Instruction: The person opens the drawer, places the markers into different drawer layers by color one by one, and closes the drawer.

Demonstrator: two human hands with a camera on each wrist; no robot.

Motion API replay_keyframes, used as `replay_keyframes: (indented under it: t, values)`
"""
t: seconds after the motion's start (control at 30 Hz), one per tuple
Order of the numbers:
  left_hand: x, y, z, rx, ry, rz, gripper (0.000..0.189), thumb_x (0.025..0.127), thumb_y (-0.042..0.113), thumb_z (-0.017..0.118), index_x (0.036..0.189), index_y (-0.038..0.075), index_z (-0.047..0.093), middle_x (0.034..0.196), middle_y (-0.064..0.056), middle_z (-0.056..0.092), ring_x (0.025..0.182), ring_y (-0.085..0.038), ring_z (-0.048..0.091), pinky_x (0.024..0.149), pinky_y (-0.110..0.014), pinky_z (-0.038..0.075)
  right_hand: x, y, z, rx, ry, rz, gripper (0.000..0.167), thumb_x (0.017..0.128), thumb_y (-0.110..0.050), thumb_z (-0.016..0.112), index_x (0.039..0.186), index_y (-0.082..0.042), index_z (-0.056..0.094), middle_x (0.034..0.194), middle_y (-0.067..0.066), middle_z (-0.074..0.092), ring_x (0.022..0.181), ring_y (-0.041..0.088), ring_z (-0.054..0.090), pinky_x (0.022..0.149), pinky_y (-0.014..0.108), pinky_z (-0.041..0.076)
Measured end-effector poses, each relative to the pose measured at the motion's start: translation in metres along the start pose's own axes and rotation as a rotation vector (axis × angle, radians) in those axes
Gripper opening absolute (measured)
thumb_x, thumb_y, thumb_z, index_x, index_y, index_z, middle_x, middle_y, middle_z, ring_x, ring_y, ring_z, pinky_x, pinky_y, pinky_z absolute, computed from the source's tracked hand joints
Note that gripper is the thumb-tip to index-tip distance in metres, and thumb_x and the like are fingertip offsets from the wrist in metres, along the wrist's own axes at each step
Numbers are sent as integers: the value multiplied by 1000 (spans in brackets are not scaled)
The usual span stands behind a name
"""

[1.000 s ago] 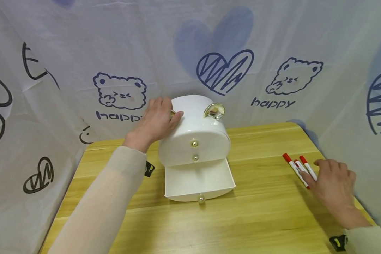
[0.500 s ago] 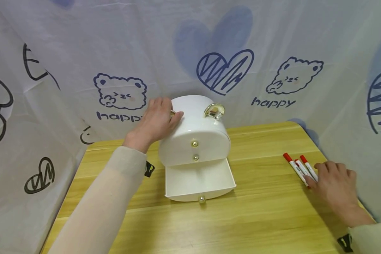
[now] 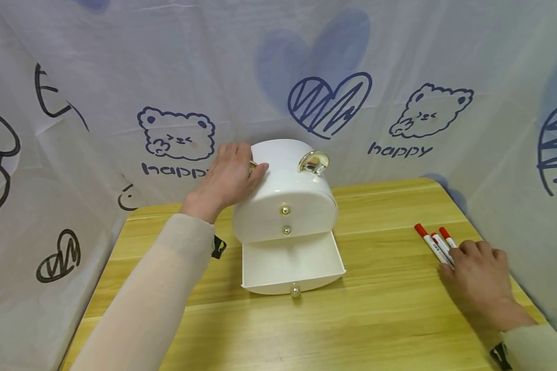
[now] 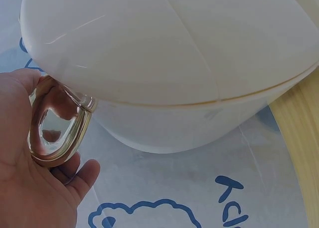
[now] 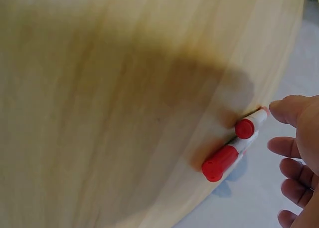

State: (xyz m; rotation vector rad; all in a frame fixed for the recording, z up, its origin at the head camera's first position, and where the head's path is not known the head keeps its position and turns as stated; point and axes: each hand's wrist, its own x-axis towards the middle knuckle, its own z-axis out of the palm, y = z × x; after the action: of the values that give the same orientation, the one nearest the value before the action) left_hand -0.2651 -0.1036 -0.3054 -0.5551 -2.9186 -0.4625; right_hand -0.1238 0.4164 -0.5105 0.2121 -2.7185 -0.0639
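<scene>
A white rounded storage box (image 3: 285, 178) stands on the table, its lower drawer (image 3: 288, 260) pulled out and nothing visible inside. My left hand (image 3: 229, 175) holds the box's left gold ear-shaped ornament (image 4: 60, 133), thumb on one side and fingers behind it. Three red-capped white markers lie side by side at the right: a left marker (image 3: 429, 242), a middle marker (image 3: 438, 246) and a right marker (image 3: 447, 237). Over their lower ends hovers my right hand (image 3: 480, 275), fingers spread loosely; in the right wrist view its fingertips (image 5: 281, 111) are just beside the markers.
A second gold ear (image 3: 313, 163) sticks up on the box's right. Round knobs (image 3: 285, 210) sit on the box front, another on the drawer (image 3: 295, 291). White printed cloth (image 3: 334, 46) surrounds the wooden table (image 3: 376, 319) at back and sides.
My right hand has shifted slightly left and lower over the markers, covering more of their lower ends. My left hand, the box and the drawer stay as they were.
</scene>
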Motion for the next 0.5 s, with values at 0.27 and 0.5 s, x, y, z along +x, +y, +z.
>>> replay_keyframes:
  t: [0.27, 0.5]
  values:
    - [1, 0, 1, -12, 2, -1, 39, 110, 45, 50, 112, 6, 47, 110, -14, 47, 112, -34, 39, 97, -48, 39, -2, -4, 5, -1, -60, 40, 35, 90, -36, 74, 97, -2, 68, 98, 20, 59, 97, 47, 50, 78, 66, 37]
    - [1, 0, 1, -15, -2, -5, 40, 109, 45, 51, 111, 6, 47, 109, -13, 48, 111, -33, 38, 95, -47, 39, -3, -4, 14, 7, -64, 47, 31, 90, -34, 76, 94, -4, 70, 100, 21, 60, 97, 49, 52, 77, 65, 37]
